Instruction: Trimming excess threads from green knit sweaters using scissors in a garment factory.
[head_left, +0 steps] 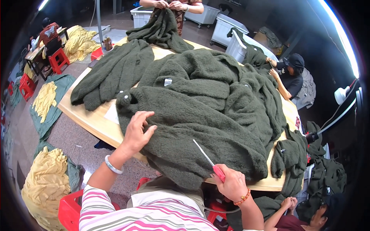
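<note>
A dark green knitted sweater lies spread in front of me, hanging a little over the near edge of the wooden table. My left hand rests on or just above its left part, thumb and fingers apart and holding nothing. In my right hand, closed near the table's front edge, is a red-handled tool with a long thin metal shaft. Its tip points up and left over the knit; the tip's exact shape is too small to tell. Small white tags show on the knitwear.
More green knitwear covers the table. Across it, a person's hands hold a green garment; other people work at the right. White bins stand behind. Yellow garment piles and a red stool are at the left.
</note>
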Demonstrator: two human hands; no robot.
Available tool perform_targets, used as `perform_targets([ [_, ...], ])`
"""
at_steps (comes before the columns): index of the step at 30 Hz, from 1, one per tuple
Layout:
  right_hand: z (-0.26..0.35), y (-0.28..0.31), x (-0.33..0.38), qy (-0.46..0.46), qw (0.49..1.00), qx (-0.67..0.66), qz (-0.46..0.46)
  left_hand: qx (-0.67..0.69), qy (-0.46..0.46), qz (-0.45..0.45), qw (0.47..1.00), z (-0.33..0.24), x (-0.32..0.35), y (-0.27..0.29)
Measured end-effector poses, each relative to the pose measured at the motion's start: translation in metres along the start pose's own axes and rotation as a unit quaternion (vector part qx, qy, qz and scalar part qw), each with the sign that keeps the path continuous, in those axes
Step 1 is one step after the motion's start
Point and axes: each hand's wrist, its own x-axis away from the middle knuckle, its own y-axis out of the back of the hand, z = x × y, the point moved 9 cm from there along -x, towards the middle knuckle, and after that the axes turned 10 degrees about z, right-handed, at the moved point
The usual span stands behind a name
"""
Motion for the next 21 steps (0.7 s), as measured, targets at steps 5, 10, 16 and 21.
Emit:
perform_targets([
  [5,0.018,-0.006,-0.010,0.015,0.999,0.011,0.034,-0.140,-0.043,0.018,0.989,0.003,0.016,-0.009],
  [10,0.036,-0.019,-0.025,0.025,0.996,0.016,0.081,-0.155,-0.127,0.055,0.978,-0.035,0.005,-0.046],
  [16,0.055,-0.025,-0.028,0.035,0.988,0.073,0.131,-0.088,-0.083,0.120,0.985,0.009,-0.002,-0.078],
  [21,0.045,-0.023,-0.023,0.078,0.994,0.014,0.072,0.013,-0.096,0.097,0.991,-0.002,-0.002,-0.063],
])
